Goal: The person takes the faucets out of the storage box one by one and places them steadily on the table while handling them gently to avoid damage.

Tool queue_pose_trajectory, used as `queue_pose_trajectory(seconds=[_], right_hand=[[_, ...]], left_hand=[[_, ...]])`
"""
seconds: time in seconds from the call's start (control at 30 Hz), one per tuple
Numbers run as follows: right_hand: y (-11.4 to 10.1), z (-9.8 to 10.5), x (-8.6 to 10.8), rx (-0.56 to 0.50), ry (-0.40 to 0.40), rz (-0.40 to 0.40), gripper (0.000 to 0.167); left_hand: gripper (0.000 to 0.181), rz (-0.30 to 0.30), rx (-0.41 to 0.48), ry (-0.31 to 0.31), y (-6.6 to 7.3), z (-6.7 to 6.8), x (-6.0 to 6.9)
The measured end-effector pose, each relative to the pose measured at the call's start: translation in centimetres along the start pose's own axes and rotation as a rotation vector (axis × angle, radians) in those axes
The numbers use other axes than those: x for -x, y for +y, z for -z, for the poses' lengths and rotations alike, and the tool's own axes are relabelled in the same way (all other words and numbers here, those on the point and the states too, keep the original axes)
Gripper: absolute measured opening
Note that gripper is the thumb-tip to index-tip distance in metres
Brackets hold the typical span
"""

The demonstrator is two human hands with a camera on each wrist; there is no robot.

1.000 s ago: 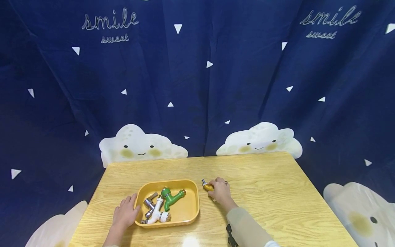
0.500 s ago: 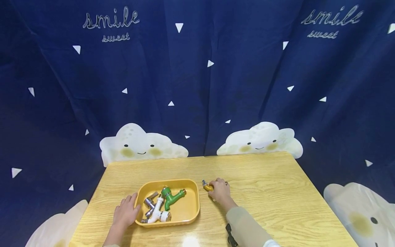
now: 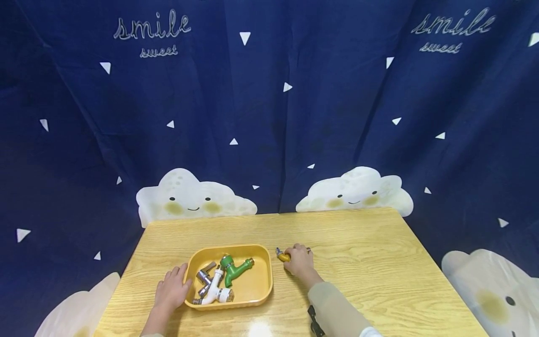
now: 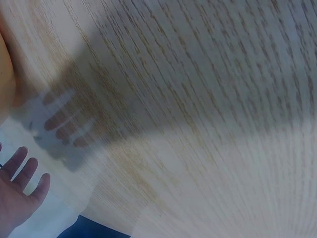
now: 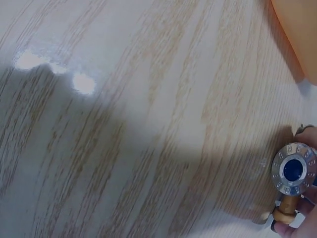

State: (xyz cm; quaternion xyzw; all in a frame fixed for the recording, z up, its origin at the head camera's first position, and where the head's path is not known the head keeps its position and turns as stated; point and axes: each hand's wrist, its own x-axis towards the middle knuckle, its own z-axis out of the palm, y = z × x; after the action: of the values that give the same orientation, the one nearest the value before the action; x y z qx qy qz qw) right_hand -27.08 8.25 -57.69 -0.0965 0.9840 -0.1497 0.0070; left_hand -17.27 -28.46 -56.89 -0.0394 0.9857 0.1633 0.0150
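My left hand [image 3: 171,288] rests at the left side of a yellow tray [image 3: 269,281], thumb over its rim and fingers fairly straight. The left wrist view shows the hand [image 4: 20,193] with extended fingers low at the left. Just right of the tray, my right hand [image 3: 301,262] grips a yellow faucet [image 3: 283,256] at the tabletop; most of it is hidden under the palm. Up close in the right wrist view, the faucet's round chrome handle with a blue centre [image 5: 293,170] shows, fingers curled around the body. Whether it touches the table, I cannot tell.
Inside the tray lie a green faucet [image 3: 236,271], a white faucet [image 3: 214,290] and a chrome faucet [image 3: 205,277]. Wood tabletop [image 3: 358,262] extends to the right and behind. A dark blue curtain [image 3: 269,117] with printed clouds hangs at the back edge.
The yellow faucet's chrome end has shifted slightly toward me, and its pale lower part under my right thumb is now out of sight. My left hand stays in place.
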Motion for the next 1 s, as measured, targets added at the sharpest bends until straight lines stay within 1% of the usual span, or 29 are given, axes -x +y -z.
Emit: queue_pose_trajectory(seconds=[0.17,0.3,0.4,0.47,0.6,0.67,0.73,0.87,1.0], right_hand=[[-0.2,0.2,0.1,0.010,0.007,-0.001,0.043],[-0.4,0.5,-0.1,0.041,0.037,-0.019,0.047],[-0.8,0.9,-0.3,0.037,0.084,-0.021,0.049],[-1.3,1.3,-0.5,0.012,0.121,-0.001,0.051],[-2.4,1.9,-0.8,-0.059,0.194,0.098,0.052],[-3.0,2.1,-1.0,-0.093,0.217,0.162,0.054],[-3.6,2.1,-1.1,-0.118,0.224,0.237,0.056],[-5.0,2.2,-1.1,-0.128,0.205,0.385,0.057],[-6.5,2.3,-0.8,-0.114,0.140,0.476,0.059]], left_hand=[[0.056,0.003,0.002,-0.006,0.0,0.1,0.0],[0.055,0.003,0.004,-0.004,0.0,0.1,0.1],[0.055,0.000,0.006,-0.004,0.0,0.1,0.1],[0.055,-0.002,0.007,-0.005,0.0,0.1,0.1],[0.055,0.000,0.006,-0.007,0.0,0.1,0.1],[0.055,0.002,0.004,-0.006,0.0,0.0,0.1],[0.055,0.003,0.000,-0.005,-0.1,0.0,0.0],[0.055,0.004,-0.008,-0.006,-0.1,-0.1,-0.1],[0.055,0.003,-0.003,-0.009,-0.2,-0.1,-0.1]])
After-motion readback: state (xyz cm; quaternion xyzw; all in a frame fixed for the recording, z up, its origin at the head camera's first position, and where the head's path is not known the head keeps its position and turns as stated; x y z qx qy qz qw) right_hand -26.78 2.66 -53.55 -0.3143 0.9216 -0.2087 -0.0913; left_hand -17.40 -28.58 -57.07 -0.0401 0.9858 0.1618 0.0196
